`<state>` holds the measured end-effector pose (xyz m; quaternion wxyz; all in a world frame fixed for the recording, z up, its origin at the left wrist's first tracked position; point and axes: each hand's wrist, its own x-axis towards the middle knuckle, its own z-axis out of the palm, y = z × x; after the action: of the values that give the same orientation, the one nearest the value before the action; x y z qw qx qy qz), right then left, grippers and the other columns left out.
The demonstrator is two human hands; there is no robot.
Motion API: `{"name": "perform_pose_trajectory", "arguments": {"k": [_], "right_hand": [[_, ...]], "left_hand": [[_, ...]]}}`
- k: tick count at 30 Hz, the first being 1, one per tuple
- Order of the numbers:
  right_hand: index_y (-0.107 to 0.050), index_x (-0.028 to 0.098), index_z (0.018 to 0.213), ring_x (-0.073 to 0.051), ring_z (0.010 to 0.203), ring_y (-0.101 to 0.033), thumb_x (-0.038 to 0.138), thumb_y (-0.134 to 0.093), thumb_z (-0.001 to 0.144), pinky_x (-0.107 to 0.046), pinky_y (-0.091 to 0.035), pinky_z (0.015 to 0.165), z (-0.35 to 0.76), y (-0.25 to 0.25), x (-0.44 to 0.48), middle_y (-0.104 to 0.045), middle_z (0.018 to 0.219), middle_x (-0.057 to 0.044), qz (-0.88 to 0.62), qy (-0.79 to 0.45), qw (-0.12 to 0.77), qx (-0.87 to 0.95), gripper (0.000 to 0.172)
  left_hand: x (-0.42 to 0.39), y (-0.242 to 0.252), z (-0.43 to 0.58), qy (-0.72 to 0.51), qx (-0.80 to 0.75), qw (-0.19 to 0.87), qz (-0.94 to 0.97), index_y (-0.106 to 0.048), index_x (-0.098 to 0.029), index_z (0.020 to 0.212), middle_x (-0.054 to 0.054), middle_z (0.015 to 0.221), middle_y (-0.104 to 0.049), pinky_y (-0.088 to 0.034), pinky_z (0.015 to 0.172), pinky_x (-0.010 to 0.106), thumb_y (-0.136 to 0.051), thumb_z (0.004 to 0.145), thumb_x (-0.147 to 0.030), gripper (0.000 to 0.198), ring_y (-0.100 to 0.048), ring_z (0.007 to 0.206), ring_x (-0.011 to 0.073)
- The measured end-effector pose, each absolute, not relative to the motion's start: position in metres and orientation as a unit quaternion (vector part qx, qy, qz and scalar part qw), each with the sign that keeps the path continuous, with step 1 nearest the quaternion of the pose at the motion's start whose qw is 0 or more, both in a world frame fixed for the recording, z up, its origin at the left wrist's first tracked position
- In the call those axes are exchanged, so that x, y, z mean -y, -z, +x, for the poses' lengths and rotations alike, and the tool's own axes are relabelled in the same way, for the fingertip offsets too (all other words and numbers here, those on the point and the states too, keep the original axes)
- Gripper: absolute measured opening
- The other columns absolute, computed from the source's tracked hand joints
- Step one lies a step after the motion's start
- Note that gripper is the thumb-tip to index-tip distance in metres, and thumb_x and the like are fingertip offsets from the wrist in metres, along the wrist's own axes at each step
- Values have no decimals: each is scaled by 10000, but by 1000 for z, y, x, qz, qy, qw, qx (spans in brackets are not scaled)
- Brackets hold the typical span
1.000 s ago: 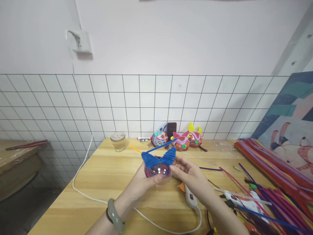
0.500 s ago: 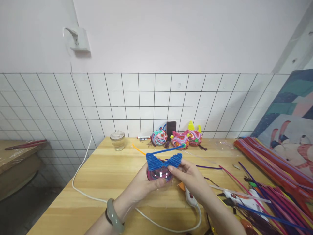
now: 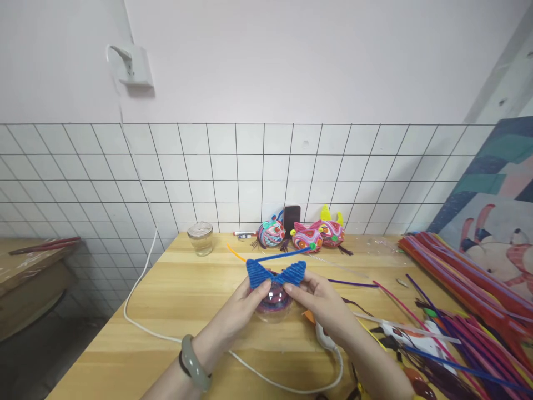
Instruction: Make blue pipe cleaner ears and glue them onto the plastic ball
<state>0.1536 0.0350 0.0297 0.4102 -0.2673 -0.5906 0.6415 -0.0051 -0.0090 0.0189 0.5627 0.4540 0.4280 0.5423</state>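
Observation:
A clear round ball (image 3: pixel 275 308) with pink and purple coils showing through is between my hands above the table. Two ridged triangles of blue pipe cleaner stand at its top: a left ear (image 3: pixel 257 273) and a right ear (image 3: pixel 293 272). My left hand (image 3: pixel 241 306) wraps the ball's left side, its thumb pressed at the base of the left ear. At the other side my right hand (image 3: pixel 314 295) pinches the base of the right ear, thumb in front and fingers behind. Parts of the fingers are hidden behind the ears and ball.
Decorated animal balls (image 3: pixel 307 239) and a phone (image 3: pixel 292 219) stand by the wall, with a lidded glass jar (image 3: pixel 200 240) to the left. Pipe cleaners (image 3: pixel 470 339) and a white glue gun (image 3: pixel 416 339) crowd the right. A white cable (image 3: pixel 145 328) loops across the table.
My left thumb has moved up from the ball's lower front to the base of the left ear. The ball and ears have shifted slightly left; my right thumb stays at the right ear.

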Motion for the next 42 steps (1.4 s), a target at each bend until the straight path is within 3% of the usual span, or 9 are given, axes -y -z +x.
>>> {"name": "perform_pose_trajectory", "arguments": {"k": [4, 8, 10, 14, 17, 21, 26, 37, 42], "right_hand": [[-643, 178, 946, -198, 861, -633, 354, -704, 696, -358, -458, 867, 157, -34, -35, -696, 920, -51, -251, -641, 384, 616, 311], [-622, 167, 989, -148, 699, -599, 376, -711, 669, -272, -489, 672, 180, -49, -39, -652, 808, -21, -340, -576, 382, 638, 393], [-630, 158, 925, -122, 599, -550, 408, -692, 675, -240, -464, 572, 194, -58, -41, -606, 695, 5, -399, -524, 420, 624, 359], [-614, 164, 731, -108, 550, -487, 414, -672, 694, -212, -420, 509, 216, -73, -40, -530, 599, 25, -425, -429, 501, 620, 260], [-554, 178, 631, -104, 504, -466, 421, -635, 730, -212, -406, 488, 222, -78, -37, -493, 542, 34, -431, -391, 501, 641, 275], [-478, 186, 543, -102, 456, -441, 465, -478, 825, -211, -367, 456, 218, -77, -36, -470, 473, 34, -443, -377, 401, 707, 396], [-499, 175, 558, -116, 459, -474, 390, -485, 807, -213, -346, 445, 207, -61, -46, -483, 486, 33, -462, -342, 263, 775, 328], [-563, 185, 680, -149, 536, -521, 429, -454, 822, -233, -383, 507, 237, -78, -41, -537, 559, 20, -501, -295, 288, 761, 302], [-608, 184, 634, -168, 592, -606, 317, -401, 857, -227, -378, 507, 249, -55, -43, -665, 621, -33, -577, -112, 92, 804, 332]], "left_hand": [[8, -18, -8, -538, -427, 582, 436, -626, -180, 1061, 80, 1076, -676, -418, 906, 388, -600, 773, -359, 340, -575, 1035, 258], [5, -22, -16, -549, -442, 568, 425, -615, -155, 1067, 102, 1121, -654, -415, 897, 387, -584, 781, -339, 341, -573, 1045, 269], [3, -25, -21, -554, -458, 558, 415, -599, -147, 1087, 110, 1106, -660, -424, 875, 381, -584, 778, -337, 363, -580, 1033, 272], [1, -24, -29, -557, -484, 547, 396, -583, -149, 1110, 117, 1083, -669, -443, 813, 367, -613, 749, -342, 410, -597, 998, 279], [0, -21, -33, -544, -487, 557, 396, -575, -162, 1123, 115, 1090, -666, -444, 776, 340, -622, 745, -351, 425, -606, 977, 266], [-3, -15, -38, -529, -499, 556, 403, -561, -174, 1128, 110, 1091, -665, -444, 735, 309, -640, 734, -354, 440, -608, 964, 248], [-9, -15, -44, -538, -520, 537, 390, -589, -160, 1054, 108, 1013, -692, -463, 720, 312, -686, 675, -386, 452, -625, 920, 253], [-10, -17, -47, -543, -513, 554, 367, -592, -137, 1033, 128, 994, -689, -476, 742, 352, -666, 698, -398, 432, -631, 904, 262], [-10, -16, -47, -542, -502, 570, 359, -580, -153, 1074, 117, 1028, -675, -478, 731, 328, -661, 710, -403, 449, -626, 889, 233]]}}
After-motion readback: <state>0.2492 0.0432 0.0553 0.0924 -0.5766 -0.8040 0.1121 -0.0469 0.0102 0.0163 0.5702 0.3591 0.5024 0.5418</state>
